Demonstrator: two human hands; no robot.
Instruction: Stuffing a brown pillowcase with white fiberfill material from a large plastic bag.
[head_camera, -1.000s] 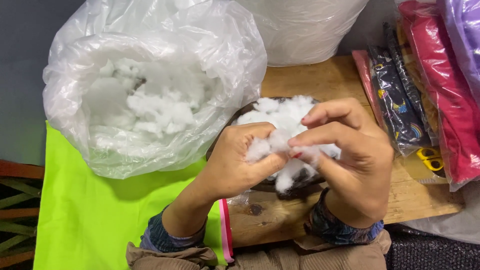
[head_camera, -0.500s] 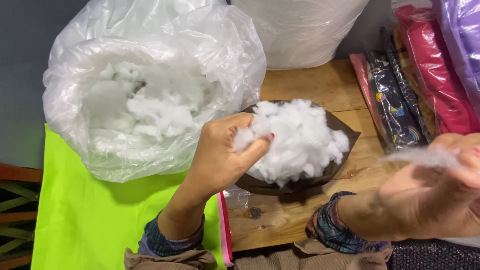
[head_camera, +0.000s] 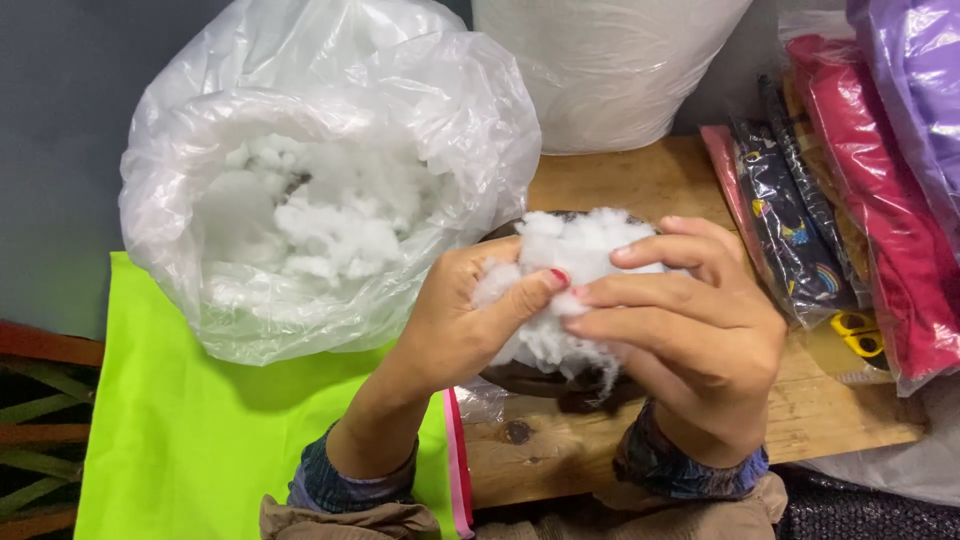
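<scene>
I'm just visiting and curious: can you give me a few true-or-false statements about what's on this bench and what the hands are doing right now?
1. Both hands grip a clump of white stuffing. True: the left hand and the right hand pinch it together.
2. The big clear plastic bag is empty. False: it holds loose white stuffing.
3. A bright green cloth lies under the bag. True.
4. The packets at the right are all white. False: a red packet, a purple packet and a dark patterned packet lie there.
5. The hands work over a glass table. False: it is a wooden bench.
</scene>
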